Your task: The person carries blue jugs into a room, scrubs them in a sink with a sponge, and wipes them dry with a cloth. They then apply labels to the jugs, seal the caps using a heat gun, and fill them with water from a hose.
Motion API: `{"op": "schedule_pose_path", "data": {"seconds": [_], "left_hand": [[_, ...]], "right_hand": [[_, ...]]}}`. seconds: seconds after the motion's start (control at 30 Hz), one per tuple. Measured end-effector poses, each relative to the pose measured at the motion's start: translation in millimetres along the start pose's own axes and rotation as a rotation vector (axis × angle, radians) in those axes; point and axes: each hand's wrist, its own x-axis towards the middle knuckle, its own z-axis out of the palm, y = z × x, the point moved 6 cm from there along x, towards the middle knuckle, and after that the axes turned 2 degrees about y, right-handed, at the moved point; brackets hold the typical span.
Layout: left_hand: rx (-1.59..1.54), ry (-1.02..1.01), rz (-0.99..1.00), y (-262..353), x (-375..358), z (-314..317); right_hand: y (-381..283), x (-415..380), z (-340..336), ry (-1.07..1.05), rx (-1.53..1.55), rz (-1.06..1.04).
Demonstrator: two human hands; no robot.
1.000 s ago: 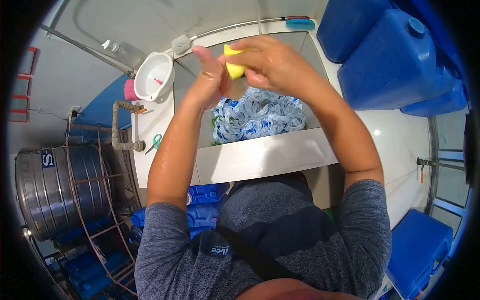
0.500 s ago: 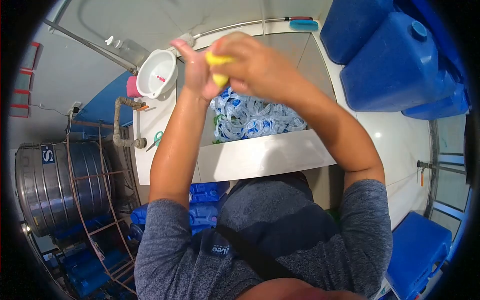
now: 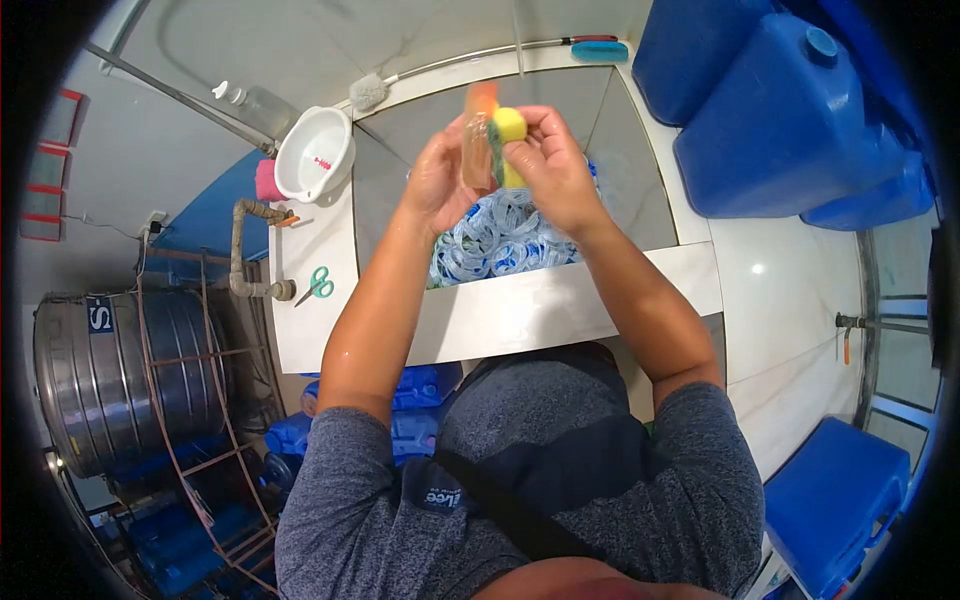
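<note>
Over the sink, my right hand [image 3: 558,172] pinches a yellow sponge [image 3: 511,125] with a dark green scouring side. My left hand [image 3: 440,180] is closed around a see-through, brownish packet [image 3: 477,155] with an orange top end, held upright against the sponge's green face. What exactly the packet is, I cannot make out. Below both hands, a heap of clear plastic ring-like strips [image 3: 508,245] with blue bits among them fills the near part of the sink [image 3: 635,180].
Green-handled scissors [image 3: 320,283], a pipe tap [image 3: 240,245] and a white basin [image 3: 315,155] are on the left. A long-handled brush [image 3: 598,50] lies along the back ledge. Large blue jugs [image 3: 770,130] stand at right; another blue jug [image 3: 840,505] is lower right.
Both hands have come lower and nearer to me. The left hand, earlier with its thumb spread, now grips the packet. The sponge has turned, showing its green side.
</note>
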Motion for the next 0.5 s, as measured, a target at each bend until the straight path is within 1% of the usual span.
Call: {"op": "schedule_pose_path", "data": {"seconds": [0.03, 0.07, 0.1, 0.13, 0.17, 0.2, 0.23, 0.27, 0.33, 0.37, 0.43, 0.47, 0.5], "left_hand": [[-0.114, -0.119, -0.075, -3, -4, 12], [-0.160, -0.091, -0.027, 3, -13, 21], [-0.160, -0.090, -0.027, 5, -14, 19], [-0.186, -0.167, -0.015, 10, -15, 21], [-0.213, -0.243, -0.005, 13, -17, 24], [-0.215, -0.240, -0.007, 11, -18, 25], [-0.227, -0.206, 0.054, 18, -18, 34], [-0.239, -0.170, 0.114, 25, -18, 40], [-0.235, -0.160, 0.105, 30, -17, 46], [-0.230, -0.153, 0.101, 30, -17, 46], [-0.231, -0.119, 0.107, 31, -21, 45], [-0.205, -0.133, 0.112, 33, -21, 53], [-0.180, -0.145, 0.117, 35, -23, 58]], "right_hand": [[-1, 0, -2, 0.001, 0.001, 0.001], [-7, -1, -2, -0.068, -0.310, -0.108], [-12, -3, 3, -0.138, -0.620, -0.217], [-25, -7, 8, -0.117, -0.753, -0.333], [-27, -6, 11, -0.117, -0.753, -0.331], [-31, -6, 13, -0.084, -0.761, -0.380], [-35, -6, 15, -0.051, -0.769, -0.430], [-37, -2, 16, -0.050, -0.768, -0.427], [-49, 1, 17, 0.047, -0.786, -0.557], [-52, 2, 19, 0.045, -0.785, -0.554], [-55, -1, 35, -0.171, -0.867, -0.602], [-58, 1, 36, -0.175, -0.865, -0.599], [-61, 1, 43, -0.276, -0.866, -0.669]]}}
